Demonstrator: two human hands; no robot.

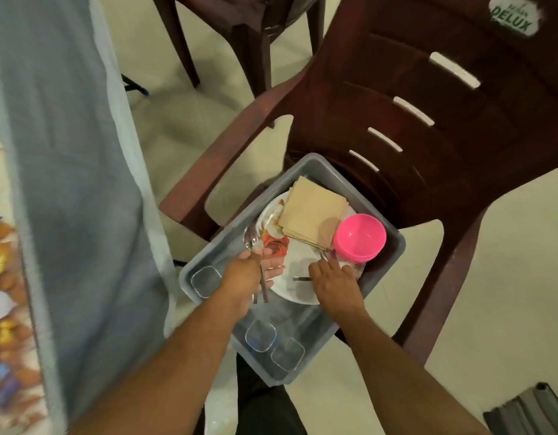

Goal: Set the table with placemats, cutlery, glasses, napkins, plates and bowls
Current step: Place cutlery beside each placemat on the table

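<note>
Head view: left hand [251, 271] reaches into the grey plastic tub [378, 196] on the brown plastic chair [428, 136], fingers clenched round steel cutlery [259, 262]. Right hand [334, 282] palm-down on the white floral plate [298, 259], fingertips pinching another utensil [322, 255]. Tan napkins [312, 208] and pink bowls [359, 238] lie on the plate.

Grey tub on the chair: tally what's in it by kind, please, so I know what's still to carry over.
Glasses: 3
Pink bowls: 2 rims show, stacked
Plates: at least 1
Napkin stack: 1
Cutlery in left hand: about 2 pieces, blurred
Cutlery under right hand: at least 1
Total: about 10
</note>
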